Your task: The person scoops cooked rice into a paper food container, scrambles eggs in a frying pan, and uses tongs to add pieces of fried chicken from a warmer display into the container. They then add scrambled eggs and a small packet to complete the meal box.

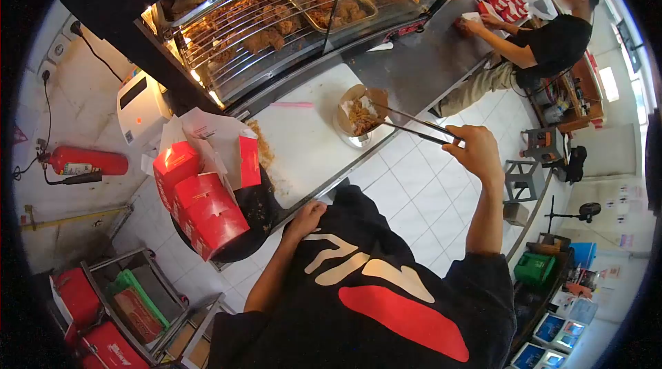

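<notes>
A pair of dark tongs (420,126) is held in my right hand (478,150). Their tips reach into a brown paper bowl (343,103) with fried pieces and something white in it. The bowl stands near the edge of a white cutting board (307,141). My left hand (308,218) rests with curled fingers at the front edge of the counter, beside the board's lower corner; what it may hold is hidden. A pink strip (292,105) lies on the board, and crumbs (263,148) are scattered along its left side.
Behind the board stands a lit glass cabinet with fried chicken (265,38) on racks. Red boxes (210,207) are piled at the left. A co-worker (558,41) handles something at the counter's far right. A fire extinguisher (89,161) hangs on the left wall.
</notes>
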Tool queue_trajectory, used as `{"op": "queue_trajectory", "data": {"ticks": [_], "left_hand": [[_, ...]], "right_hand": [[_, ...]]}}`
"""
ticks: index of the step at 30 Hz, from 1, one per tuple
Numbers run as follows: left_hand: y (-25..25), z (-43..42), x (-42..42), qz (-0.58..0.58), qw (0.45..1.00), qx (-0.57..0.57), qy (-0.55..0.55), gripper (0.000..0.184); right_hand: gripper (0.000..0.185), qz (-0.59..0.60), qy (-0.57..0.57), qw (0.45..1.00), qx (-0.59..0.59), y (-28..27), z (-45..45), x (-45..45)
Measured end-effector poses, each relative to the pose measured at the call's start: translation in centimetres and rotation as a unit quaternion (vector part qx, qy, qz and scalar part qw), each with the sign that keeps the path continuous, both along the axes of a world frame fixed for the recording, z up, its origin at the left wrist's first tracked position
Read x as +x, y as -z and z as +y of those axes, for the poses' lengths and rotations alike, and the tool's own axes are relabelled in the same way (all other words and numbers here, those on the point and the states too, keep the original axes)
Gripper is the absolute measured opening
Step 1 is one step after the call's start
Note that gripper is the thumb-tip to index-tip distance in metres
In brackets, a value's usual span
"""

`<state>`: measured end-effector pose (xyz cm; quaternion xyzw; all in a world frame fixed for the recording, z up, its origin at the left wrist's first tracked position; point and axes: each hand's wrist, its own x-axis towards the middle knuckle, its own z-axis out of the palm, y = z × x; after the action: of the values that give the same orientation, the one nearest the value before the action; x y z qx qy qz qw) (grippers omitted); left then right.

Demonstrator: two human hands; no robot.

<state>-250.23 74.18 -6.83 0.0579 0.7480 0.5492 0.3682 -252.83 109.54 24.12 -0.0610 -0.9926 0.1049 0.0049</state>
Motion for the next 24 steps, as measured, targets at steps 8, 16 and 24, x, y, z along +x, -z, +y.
{"op": "queue_trajectory", "data": {"ticks": [8,16,24], "left_hand": [[-0.2,0.7,0.1,0.021,1.000,0.012,0.005,0.031],[-2.3,0.4,-0.2,0.008,1.000,-0.010,-0.023,0.030],[-0.6,0.1,-0.7,-0.015,0.998,0.018,-0.051,0.032]], "right_hand": [[0.034,-0.043,-0.148,0.984,0.088,-1.1,-0.8,-5.8],[0.033,-0.024,-0.126,0.980,0.150,-2.7,-2.0,-9.2],[0.034,-0.047,-0.160,0.980,0.109,-1.7,-0.9,-8.3]]}}
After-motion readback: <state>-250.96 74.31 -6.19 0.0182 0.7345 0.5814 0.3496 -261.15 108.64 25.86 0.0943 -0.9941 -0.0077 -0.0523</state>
